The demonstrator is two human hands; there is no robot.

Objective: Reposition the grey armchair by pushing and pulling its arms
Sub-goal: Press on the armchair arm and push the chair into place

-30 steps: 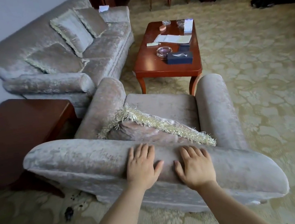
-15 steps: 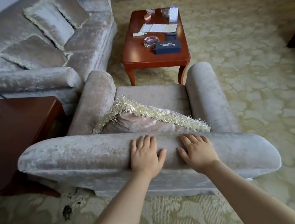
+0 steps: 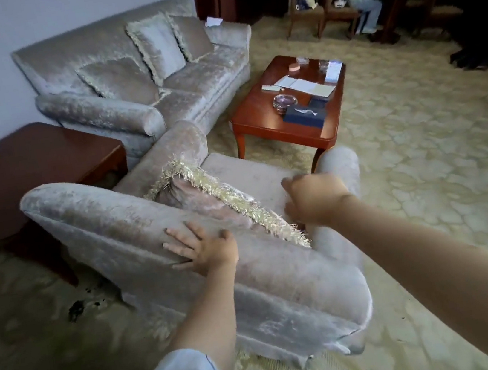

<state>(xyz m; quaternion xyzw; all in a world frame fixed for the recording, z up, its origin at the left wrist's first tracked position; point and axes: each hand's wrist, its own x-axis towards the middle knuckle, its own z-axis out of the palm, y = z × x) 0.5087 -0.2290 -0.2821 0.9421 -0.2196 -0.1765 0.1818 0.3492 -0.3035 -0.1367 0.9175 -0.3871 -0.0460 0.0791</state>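
Note:
The grey velvet armchair [image 3: 110, 222] stands in front of me, its backrest nearest, its two rolled arms pointing away toward the coffee table. A fringed cushion [image 3: 206, 196] leans against the inside of the backrest. My left hand [image 3: 201, 247] lies flat with spread fingers on the top of the backrest. My right hand [image 3: 313, 197] is blurred and hovers over the seat beside the chair's right arm [image 3: 340, 165]; its fingers look loosely curled and it holds nothing.
A dark wooden side table [image 3: 29, 161] stands close on the chair's left. A grey sofa [image 3: 134, 84] sits beyond it. The red-brown coffee table [image 3: 257, 110] with papers and a tissue box stands just ahead. A person sits at the far right. Patterned carpet extends to the right.
My right hand has left the backrest and moved forward over the seat toward the right arm. My view has shifted to the right. The left hand stays on the backrest.

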